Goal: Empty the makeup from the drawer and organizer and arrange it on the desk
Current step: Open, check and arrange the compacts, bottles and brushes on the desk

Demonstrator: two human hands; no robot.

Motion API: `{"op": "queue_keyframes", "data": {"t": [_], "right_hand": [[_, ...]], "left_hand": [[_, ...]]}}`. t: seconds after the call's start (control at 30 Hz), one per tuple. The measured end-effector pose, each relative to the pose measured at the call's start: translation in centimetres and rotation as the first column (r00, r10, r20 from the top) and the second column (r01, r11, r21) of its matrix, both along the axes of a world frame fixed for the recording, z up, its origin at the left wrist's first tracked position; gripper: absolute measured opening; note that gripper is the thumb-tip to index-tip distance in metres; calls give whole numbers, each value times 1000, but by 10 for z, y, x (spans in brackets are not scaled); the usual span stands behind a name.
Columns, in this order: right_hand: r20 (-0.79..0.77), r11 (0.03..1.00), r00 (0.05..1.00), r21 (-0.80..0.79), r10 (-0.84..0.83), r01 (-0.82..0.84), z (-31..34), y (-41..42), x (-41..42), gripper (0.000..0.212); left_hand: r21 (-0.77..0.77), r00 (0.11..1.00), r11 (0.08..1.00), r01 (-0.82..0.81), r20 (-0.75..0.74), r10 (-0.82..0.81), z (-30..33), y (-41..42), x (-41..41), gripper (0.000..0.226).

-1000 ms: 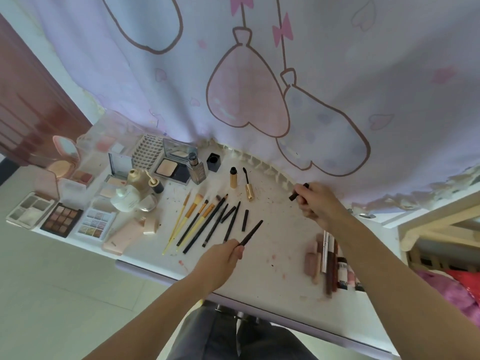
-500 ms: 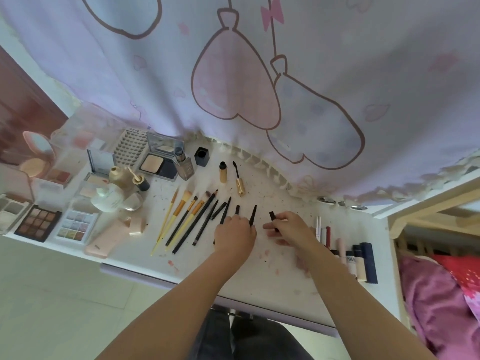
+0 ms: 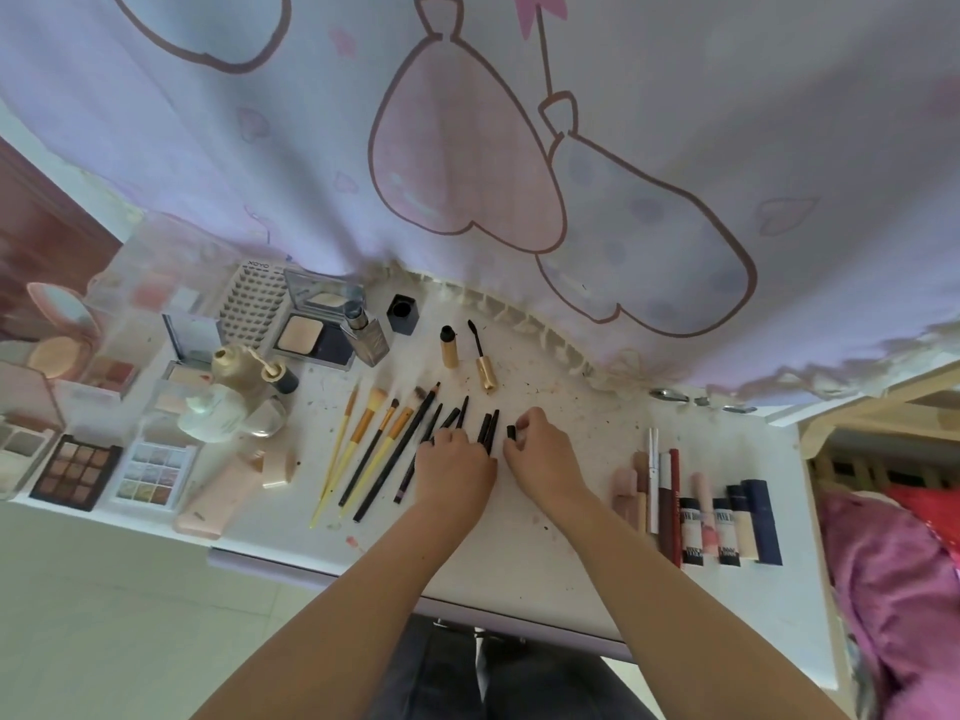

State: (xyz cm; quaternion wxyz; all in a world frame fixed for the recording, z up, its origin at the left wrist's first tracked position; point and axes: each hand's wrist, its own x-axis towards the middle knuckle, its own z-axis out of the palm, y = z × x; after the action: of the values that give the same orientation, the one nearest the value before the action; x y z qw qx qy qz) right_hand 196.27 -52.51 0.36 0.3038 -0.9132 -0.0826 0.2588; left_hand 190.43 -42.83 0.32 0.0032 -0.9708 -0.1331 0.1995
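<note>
While an open powder compact (image 3: 317,332) shows its pale pan at the desk's (image 3: 571,553) back, brushes (image 3: 379,449) lie fanned left of the hands and lip tubes (image 3: 696,511) stand in a row on the right. The left hand (image 3: 454,470) rests curled fingers on black pencils (image 3: 488,431); the right hand (image 3: 540,454) pinches a small black cap (image 3: 511,432).
</note>
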Motion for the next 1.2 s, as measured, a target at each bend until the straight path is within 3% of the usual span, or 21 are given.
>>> {"op": "queue_keyframes", "data": {"t": [0.2, 0.37, 0.5, 0.63, 0.87, 0.97, 1.1, 1.2], "right_hand": [[96, 990, 988, -94, 117, -108, -4, 8, -3, 20], [117, 997, 991, -52, 68, -62, 16, -19, 16, 23], [100, 994, 994, -108, 38, -27, 38, -72, 42, 18], [23, 974, 997, -218, 72, -65, 43, -112, 46, 22], [-3, 940, 987, -306, 158, -152, 30, -122, 30, 18], [3, 935, 983, -310, 183, -173, 32, -112, 27, 24], [21, 948, 990, -290, 140, -128, 43, -98, 33, 43], [-37, 970, 991, -203, 127, -132, 59, -85, 38, 46]], "left_hand": [[-22, 999, 1000, -15, 49, 16, -1, 6, -2, 40], [-48, 990, 999, -2, 141, 8, 10, 2, 0, 41], [-148, 961, 981, 127, 262, -85, 21, -36, 9, 38], [-339, 983, 926, 169, 124, -134, 18, -101, 12, 40], [-313, 998, 948, 52, 44, -40, -3, -125, 14, 39], [-348, 989, 937, 30, 143, 22, -1, -118, 11, 38], [-321, 911, 936, 146, 412, -1, 12, -96, 5, 33], [-353, 902, 919, 176, 432, -7, 20, -77, -1, 27]]}}
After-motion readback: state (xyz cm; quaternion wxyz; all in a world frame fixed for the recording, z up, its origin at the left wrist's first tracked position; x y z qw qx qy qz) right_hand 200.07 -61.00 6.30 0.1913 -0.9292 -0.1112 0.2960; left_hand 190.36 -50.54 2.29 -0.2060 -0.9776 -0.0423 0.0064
